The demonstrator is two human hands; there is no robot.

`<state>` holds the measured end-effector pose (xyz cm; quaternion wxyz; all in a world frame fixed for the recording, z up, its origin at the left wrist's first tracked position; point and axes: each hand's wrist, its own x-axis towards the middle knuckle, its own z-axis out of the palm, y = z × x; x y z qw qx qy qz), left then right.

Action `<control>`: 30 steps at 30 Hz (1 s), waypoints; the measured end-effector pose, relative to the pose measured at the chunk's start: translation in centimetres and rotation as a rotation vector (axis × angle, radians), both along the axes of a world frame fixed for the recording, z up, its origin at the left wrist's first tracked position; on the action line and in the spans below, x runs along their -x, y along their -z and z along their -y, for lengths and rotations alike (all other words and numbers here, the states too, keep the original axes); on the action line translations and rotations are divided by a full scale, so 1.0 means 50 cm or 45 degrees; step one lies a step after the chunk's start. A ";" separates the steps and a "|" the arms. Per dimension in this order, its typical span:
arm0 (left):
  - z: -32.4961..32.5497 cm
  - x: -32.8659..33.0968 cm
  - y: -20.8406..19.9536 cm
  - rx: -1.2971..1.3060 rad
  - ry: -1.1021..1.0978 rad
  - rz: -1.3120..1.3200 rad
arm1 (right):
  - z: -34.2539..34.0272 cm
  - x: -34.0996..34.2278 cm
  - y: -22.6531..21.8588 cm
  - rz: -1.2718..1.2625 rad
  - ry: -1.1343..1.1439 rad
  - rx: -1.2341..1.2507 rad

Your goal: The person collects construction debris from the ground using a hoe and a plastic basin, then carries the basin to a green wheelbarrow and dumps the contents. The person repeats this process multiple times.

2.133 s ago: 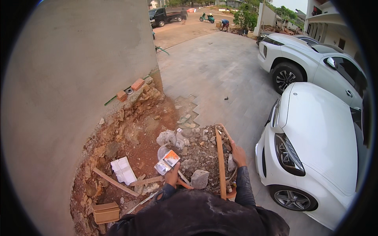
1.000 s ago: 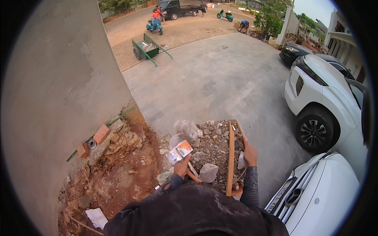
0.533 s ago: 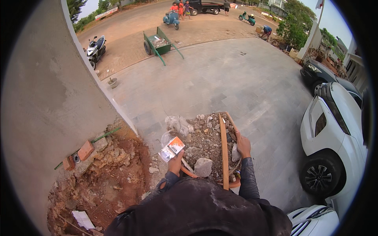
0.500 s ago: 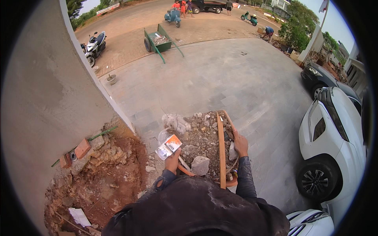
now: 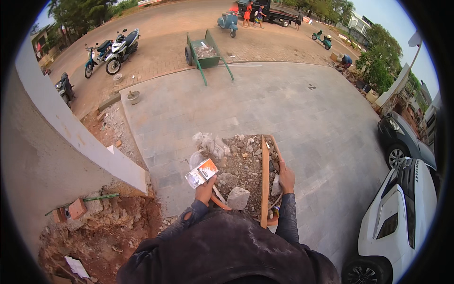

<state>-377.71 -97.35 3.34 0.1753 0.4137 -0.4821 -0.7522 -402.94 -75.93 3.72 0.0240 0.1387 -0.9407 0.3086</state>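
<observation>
In front of my body is an orange-rimmed tub (image 5: 220, 203) full of grey rubble (image 5: 241, 162). My left hand (image 5: 205, 191) is closed at its near left edge, fingers partly hidden. Right beside that hand a white and orange pack (image 5: 202, 173) with a clear part lies tilted over the edge. My right hand (image 5: 286, 178) is closed round the tub's right rim. A long wooden strip (image 5: 265, 180) lies lengthwise across the rubble, near my right hand. One big grey stone (image 5: 238, 198) sits at the near end, and crumpled clear plastic (image 5: 210, 144) at the far left corner.
Grey paving (image 5: 213, 106) stretches ahead to a green handcart (image 5: 206, 51) holding debris. A wall (image 5: 71, 146) and a dug-out pit of reddish soil (image 5: 109, 232) border the left. A white car (image 5: 402, 208) and a dark car (image 5: 402, 139) stand on the right. Motorcycles (image 5: 120, 51) are parked far left.
I have moved forward with the tub: the wall end and white car have slid back toward the lower edge. More motorcycles show at the left. Both hands keep their places on the tub.
</observation>
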 end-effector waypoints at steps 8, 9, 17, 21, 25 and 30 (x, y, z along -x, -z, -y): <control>0.240 0.424 0.042 0.079 -0.083 -0.036 | 0.256 0.423 -0.006 0.095 -0.080 0.002; 0.273 0.486 0.067 0.050 -0.084 -0.048 | 0.293 0.490 0.012 0.106 -0.079 0.018; 0.501 0.926 0.179 0.184 -0.352 -0.072 | 0.585 0.971 0.047 0.081 -0.289 -0.068; 0.606 1.088 0.145 0.004 -0.286 -0.014 | 0.708 1.162 0.073 -0.004 -0.319 -0.078; 0.763 1.264 0.175 -0.055 -0.260 -0.024 | 0.887 1.337 0.100 0.073 -0.313 -0.134; 1.029 1.518 0.236 0.008 -0.232 0.001 | 1.123 1.565 0.162 0.072 -0.268 -0.045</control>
